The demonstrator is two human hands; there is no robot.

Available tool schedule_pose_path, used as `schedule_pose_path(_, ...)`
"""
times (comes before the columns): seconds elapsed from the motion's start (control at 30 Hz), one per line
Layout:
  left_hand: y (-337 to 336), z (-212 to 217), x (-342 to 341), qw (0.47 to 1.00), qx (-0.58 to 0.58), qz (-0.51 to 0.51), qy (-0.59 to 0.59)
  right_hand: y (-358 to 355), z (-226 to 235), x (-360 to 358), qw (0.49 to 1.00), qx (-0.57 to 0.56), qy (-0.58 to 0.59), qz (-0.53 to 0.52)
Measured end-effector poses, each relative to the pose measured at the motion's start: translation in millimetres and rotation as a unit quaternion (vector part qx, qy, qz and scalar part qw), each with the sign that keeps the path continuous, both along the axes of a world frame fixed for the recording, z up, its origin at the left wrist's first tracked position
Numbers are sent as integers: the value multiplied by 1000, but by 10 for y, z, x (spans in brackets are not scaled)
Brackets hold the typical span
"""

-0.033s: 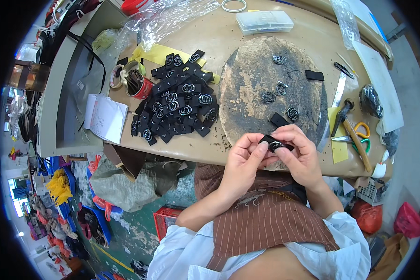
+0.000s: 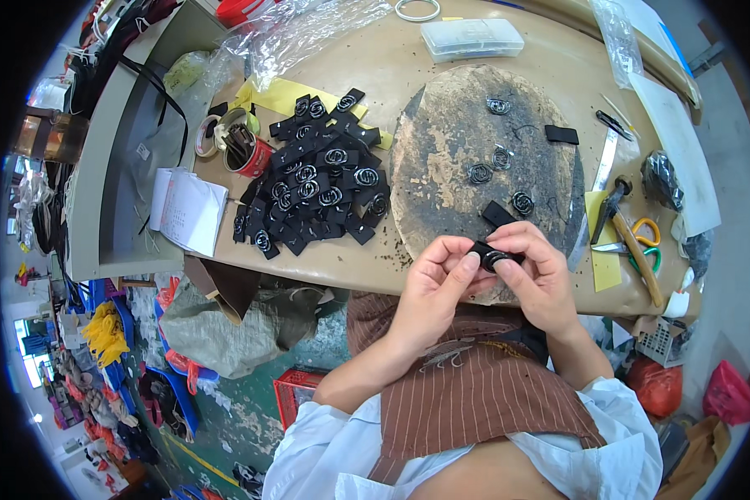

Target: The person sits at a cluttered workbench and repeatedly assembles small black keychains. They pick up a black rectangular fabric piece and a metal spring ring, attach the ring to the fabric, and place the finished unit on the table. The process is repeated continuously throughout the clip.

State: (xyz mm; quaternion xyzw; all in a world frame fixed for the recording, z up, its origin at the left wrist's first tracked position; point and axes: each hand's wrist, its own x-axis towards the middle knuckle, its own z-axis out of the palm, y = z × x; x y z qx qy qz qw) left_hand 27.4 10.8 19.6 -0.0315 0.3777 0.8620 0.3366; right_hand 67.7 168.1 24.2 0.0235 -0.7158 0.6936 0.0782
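Note:
Between my two hands, over the near edge of a round worn wooden block [image 2: 433, 158], is a black fabric strip with a shiny oval ornament [image 2: 493, 255]. My left hand [image 2: 433, 283] pinches its left end between thumb and fingers. The thumb of my right hand [image 2: 537, 271] presses by the ornament, its fingers curled around the right end. Part of the strip is hidden by the fingers. Just beyond lies a plain black strip [image 2: 497, 214], and another black strip [image 2: 562, 134] is at the block's right. Several loose oval ornaments [image 2: 522, 203] are spread over the block.
Left of the block is a heap of black strips with ornaments [image 2: 308, 192]. Beyond it stand a red can of tools [image 2: 258, 158] and a notepad [image 2: 190, 208]. At the right lie a hammer [image 2: 637, 254], scissors [image 2: 647, 233] and a knife [image 2: 608, 158]. A clear plastic box [image 2: 472, 38] sits behind.
The strip has tilted slightly in my fingers, so more of the ornament's oval rim shows. My right thumb has shifted a little; the things on the table look the same.

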Motion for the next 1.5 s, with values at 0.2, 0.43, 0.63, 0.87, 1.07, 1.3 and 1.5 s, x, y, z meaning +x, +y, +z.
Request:
schedule_pose_path(0.2, -144, 39, -187, 934, -203, -79, 283, 152, 3, 9, 995, -45, -53, 69)
schedule_pose_path(0.43, -46, -12, -45, 965, -152, 13, 214, 25, 81, 29, 983, -146, -109, -3)
schedule_pose_path(0.63, -167, -15, -248, 847, -288, -58, 443, 179, 114, -33, 989, 135, -29, 55)
schedule_pose_path(0.87, -25, 4, -64, 986, -62, -23, 156, 42, 129, -27, 998, -36, -16, -42)
schedule_pose_path(1.07, 2, 94, -33, 997, -14, -12, 72, 51, 52, -8, 996, -90, 12, 13)
schedule_pose_path(1.3, -153, -19, -83, 932, -226, -52, 277, 22, 88, 21, 985, -163, -51, 12)
schedule_pose_path(1.5, -65, 104, -69, 971, -172, 9, 167, 10, 71, 0, 980, -188, -62, 4)
